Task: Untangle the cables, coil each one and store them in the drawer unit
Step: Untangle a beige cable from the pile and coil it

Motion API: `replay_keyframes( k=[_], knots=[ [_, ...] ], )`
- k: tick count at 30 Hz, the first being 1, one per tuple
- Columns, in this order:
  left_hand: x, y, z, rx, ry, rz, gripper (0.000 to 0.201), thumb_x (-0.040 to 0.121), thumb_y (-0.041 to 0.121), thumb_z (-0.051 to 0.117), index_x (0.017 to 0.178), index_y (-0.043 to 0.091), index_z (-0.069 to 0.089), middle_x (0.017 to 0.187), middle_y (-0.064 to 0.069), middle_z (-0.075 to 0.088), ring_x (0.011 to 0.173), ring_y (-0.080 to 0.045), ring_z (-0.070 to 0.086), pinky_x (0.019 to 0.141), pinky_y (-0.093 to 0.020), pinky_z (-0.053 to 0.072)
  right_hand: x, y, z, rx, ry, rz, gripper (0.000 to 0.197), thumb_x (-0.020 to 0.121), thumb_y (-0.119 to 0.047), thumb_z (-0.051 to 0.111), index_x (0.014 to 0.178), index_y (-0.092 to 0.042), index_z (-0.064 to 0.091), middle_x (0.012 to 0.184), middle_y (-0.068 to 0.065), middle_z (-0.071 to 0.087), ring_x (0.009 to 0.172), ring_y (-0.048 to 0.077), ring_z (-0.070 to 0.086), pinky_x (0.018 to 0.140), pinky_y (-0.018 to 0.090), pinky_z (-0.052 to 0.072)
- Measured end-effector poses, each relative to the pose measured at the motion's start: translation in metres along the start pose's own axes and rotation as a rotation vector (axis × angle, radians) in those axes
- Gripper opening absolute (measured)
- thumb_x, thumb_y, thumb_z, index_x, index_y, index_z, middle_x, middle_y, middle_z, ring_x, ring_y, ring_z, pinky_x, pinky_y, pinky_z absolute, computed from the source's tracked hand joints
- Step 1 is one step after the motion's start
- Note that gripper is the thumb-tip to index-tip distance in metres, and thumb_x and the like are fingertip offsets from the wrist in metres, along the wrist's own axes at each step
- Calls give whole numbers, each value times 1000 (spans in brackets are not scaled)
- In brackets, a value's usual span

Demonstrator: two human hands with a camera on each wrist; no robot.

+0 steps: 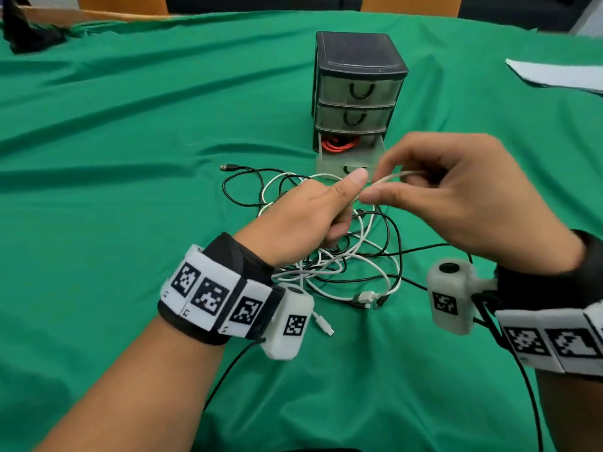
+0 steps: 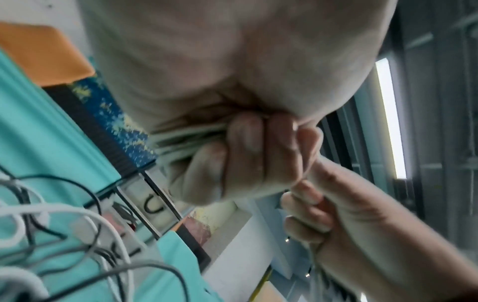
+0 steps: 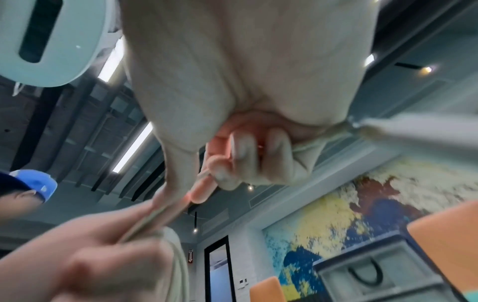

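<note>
At the centre of the head view both hands work one white cable (image 1: pixel 388 176); the left hand (image 1: pixel 303 220) has its fingers curled round several gathered loops of it, thumb laid along the top, and the left wrist view shows the strands bunched in the fist; the right hand (image 1: pixel 456 194) pinches the free run between thumb and fingertips, feeding it toward the left. The rest of the white cable lies snarled with a black cable (image 1: pixel 241 182) on the green cloth (image 1: pixel 130 125), just below the hands; the drawer unit (image 1: pixel 357 89) stands above them in the frame, its bottom drawer (image 1: pixel 350 163) pulled out with a coiled orange cable (image 1: pixel 339 145) inside.

The cable looks light, limp and smooth, likely to spring out of its loops if the fist loosens; the firm plug ends, lower centre, seem the surest places to take hold for pulling it free of the black one.

No brand or legible writing shows; only square coded markers on the wristbands (image 1: pixel 212 295), and U-shaped handles on the drawers.
</note>
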State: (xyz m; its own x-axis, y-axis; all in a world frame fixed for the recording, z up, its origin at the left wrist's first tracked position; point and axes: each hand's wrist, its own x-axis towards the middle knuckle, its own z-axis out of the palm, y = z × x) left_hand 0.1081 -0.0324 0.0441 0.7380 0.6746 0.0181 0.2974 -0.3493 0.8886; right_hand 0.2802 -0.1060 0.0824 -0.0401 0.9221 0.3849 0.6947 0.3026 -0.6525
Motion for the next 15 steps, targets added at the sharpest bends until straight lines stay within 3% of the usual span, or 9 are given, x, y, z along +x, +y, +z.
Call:
replay_keyframes(
  k=[3, 5, 7, 9, 15],
  knots=[
    [-3, 4, 4, -367, -84, 57, 65, 106, 41, 26, 47, 13, 30, 40, 1, 25, 36, -14, 25, 41, -20, 23, 2, 2, 8, 128, -27, -36, 24, 86, -41, 69, 102, -24, 69, 76, -5, 63, 64, -2, 50, 65, 15, 42],
    [-3, 4, 4, -535, -140, 112, 62, 102, 40, 25, 45, 18, 29, 38, 4, 23, 35, -16, 18, 41, -26, 14, 2, 2, 15, 212, -108, -85, 22, 95, -26, 59, 114, -16, 66, 92, -18, 68, 82, -10, 60, 78, 8, 43],
    [-3, 3, 3, -633, -194, 147, 60, 101, 39, 24, 44, 19, 27, 37, 4, 22, 36, -16, 13, 43, -34, 7, 0, 1, 21, 316, -198, -94, 19, 101, -7, 46, 109, -16, 61, 75, -29, 64, 73, -15, 60, 70, 1, 43],
    [-2, 3, 2, -689, -218, 146, 59, 101, 38, 24, 45, 17, 23, 37, 3, 22, 37, -15, 10, 44, -36, 6, 0, 0, 26, 390, -213, -76, 27, 102, 1, 39, 102, -19, 56, 60, -31, 58, 59, -14, 57, 60, -1, 41],
    [1, 3, 2, -753, -127, 129, 65, 99, 39, 30, 39, 15, 33, 33, 1, 25, 32, -16, 18, 43, -34, 16, 6, -1, 33, 393, -112, -16, 14, 102, -8, 46, 95, -14, 57, 57, -30, 55, 56, -10, 55, 57, 4, 41]
  ],
)
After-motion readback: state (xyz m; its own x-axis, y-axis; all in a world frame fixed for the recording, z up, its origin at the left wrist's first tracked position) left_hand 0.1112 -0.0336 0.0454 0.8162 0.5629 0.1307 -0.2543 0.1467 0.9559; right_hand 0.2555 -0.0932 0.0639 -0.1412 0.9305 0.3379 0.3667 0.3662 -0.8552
